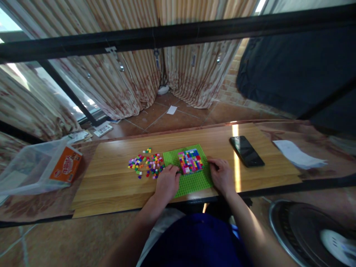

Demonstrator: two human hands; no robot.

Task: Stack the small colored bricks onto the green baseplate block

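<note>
A green studded baseplate (191, 185) lies on the wooden board, with a block of small multicoloured bricks (190, 161) packed together on its upper part. My left hand (168, 180) is over the plate's left side, its fingers pinched together near the left edge of the brick block. Whatever sits between those fingertips is too small to make out. At the plate's right edge, my right hand (221, 174) has its fingers curled in and closed against the rim. Loose coloured bricks (147, 163) are scattered left of the plate, some close to my left hand.
A black phone (247, 151) lies on the board to the right, with white paper (299, 152) beyond it. At far left stands a clear plastic bin (30, 167) with an orange label. A dark bar (178, 37) crosses above, before curtains.
</note>
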